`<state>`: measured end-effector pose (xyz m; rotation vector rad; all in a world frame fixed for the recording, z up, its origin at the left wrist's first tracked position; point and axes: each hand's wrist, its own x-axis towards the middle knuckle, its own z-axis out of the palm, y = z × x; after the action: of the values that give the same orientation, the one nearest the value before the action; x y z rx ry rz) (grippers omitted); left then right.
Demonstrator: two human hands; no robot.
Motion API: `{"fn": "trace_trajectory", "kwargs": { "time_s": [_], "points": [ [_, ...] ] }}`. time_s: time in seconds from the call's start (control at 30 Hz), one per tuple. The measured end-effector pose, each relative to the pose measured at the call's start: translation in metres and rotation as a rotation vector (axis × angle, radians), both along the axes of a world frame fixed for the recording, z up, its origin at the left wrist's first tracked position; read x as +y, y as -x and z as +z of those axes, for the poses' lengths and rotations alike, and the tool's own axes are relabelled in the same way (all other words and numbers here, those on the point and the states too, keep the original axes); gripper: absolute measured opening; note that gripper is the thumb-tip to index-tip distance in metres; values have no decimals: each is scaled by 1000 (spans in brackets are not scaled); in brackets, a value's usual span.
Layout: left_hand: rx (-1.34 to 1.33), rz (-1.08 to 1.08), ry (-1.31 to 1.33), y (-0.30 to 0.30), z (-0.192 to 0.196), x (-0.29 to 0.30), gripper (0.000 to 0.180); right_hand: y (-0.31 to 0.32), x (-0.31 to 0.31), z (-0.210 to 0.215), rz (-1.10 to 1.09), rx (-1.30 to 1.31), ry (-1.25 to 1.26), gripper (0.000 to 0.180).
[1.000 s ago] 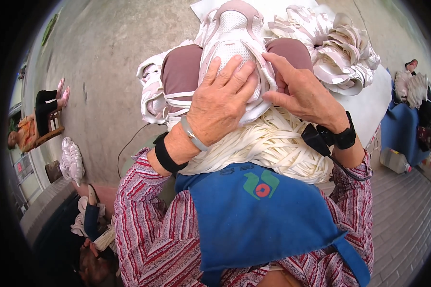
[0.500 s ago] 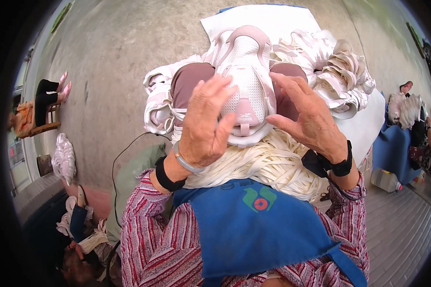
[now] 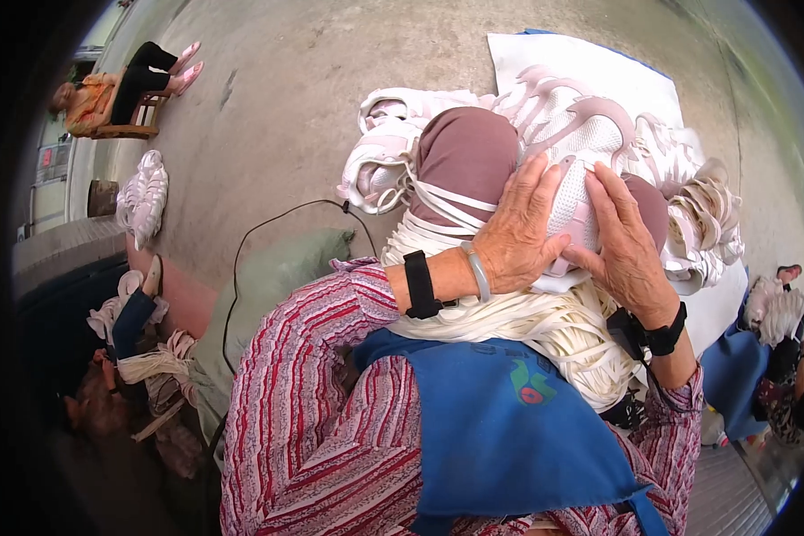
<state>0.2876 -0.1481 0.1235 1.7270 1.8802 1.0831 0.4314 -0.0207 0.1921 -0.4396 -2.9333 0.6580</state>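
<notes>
White mesh and dusty-pink trim make up the shoe upper [image 3: 573, 207], which lies between the person's 2 knees [image 3: 467, 147], above the lap, with its rounded pink collar pointing away from the body. No sole shows on it. As for progress, a thick heap of cream laces [image 3: 545, 322] lies loose in the lap, so plenty of lacing material appears unused. More uppers [image 3: 382, 165] rest beside the left knee, with white laces draped across that knee, and a layered stack of uppers [image 3: 701, 214] sits to the right. Which of these groups is finished and which is waiting cannot be told, nor whether the middle upper is fully laced, since the hands cover much of it.

The left hand [image 3: 525, 228] comes in from the lower left, spread over the upper's left side, fingers extended and pointing away from the body. The right hand [image 3: 623, 237] lies along its right edge, fingers straight and close together. Both are unclenched, with the 2 thumbs angled inward and nearly meeting over the near end; neither visibly pinches a lace.
</notes>
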Motion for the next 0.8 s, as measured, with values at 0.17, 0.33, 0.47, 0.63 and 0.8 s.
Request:
{"fn": "trace_trajectory", "kwargs": {
  "time_s": [0.17, 0.33, 0.47, 0.63, 0.8],
  "points": [
    [-160, -25, -31, 10, 3, 1, 79, 7, -1, 4, -35, -37, 0, 79],
    [31, 13, -71, 17, 25, -6, 80, 1, -10, 5, -113, 15, 58, 76],
    [140, -33, -71, 9, 5, -12, 83, 1, -15, 1, -82, -4, 43, 72],
    [59, -95, -59, 13, 16, -5, 77, -17, -19, 14, -147, 72, -5, 62],
    [17, 26, -133, 51, 51, -21, 51, -60, -17, 33, -155, -58, 437, 47]
  ]
}}
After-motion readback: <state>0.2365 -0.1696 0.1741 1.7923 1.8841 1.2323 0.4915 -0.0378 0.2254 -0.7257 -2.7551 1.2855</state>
